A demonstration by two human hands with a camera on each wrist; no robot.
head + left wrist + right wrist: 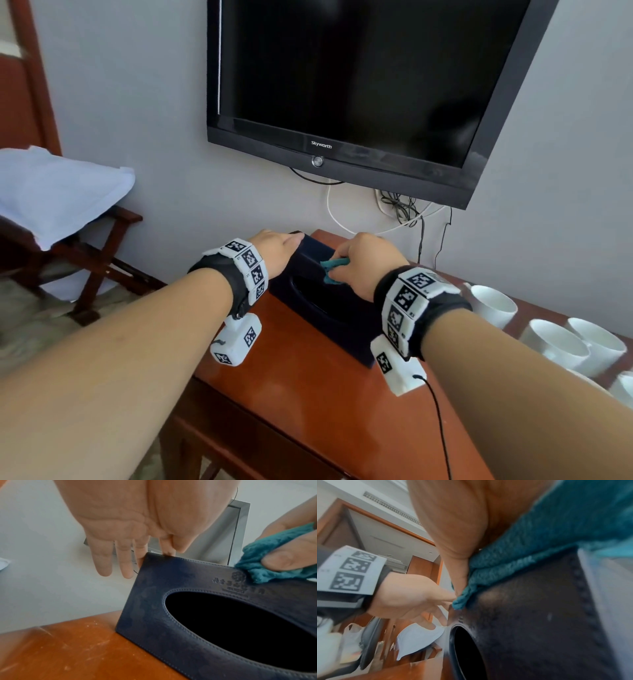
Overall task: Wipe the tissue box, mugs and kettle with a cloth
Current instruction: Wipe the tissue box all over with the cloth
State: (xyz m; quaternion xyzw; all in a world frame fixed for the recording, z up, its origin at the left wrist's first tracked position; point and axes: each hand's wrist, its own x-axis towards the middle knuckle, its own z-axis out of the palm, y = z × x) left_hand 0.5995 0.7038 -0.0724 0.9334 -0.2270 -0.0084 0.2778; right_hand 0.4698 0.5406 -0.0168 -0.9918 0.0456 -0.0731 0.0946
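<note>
A polished reddish wooden table (301, 394) stood against a pale grey wall (154, 102), its left edge and near corner open to the floor. A black TV (359, 75) hung on the wall above the table's far edge, with cables (400, 205) trailing down behind it, leaving little room at the back.

The tissue box (154, 622) sat on the table close to the wall, turned at an angle to the table edge. It was dark blue, leather-like, flat-topped, with stitched seams, an oval opening and an embossed logo near one long edge. In the left wrist view its top surface looked dusty and the table surface scratched.

The left hand (277, 251) steadied the box's far left corner: fingers nearly straight and pointing down, with the fingertips (169, 550) touching that corner. The right hand (363, 263) gripped a bunched teal cloth (267, 555), thumb and fingers curled round it, pressing it on the box top at the far edge beside the logo. The cloth was a nubby, towel-like fabric.

White mugs (555, 339) stood grouped on the table to the right, apart from the box, limiting room on that side. To the left, well clear of the table, a folding wooden rack (102, 246) held white folded linen (58, 192).
</note>
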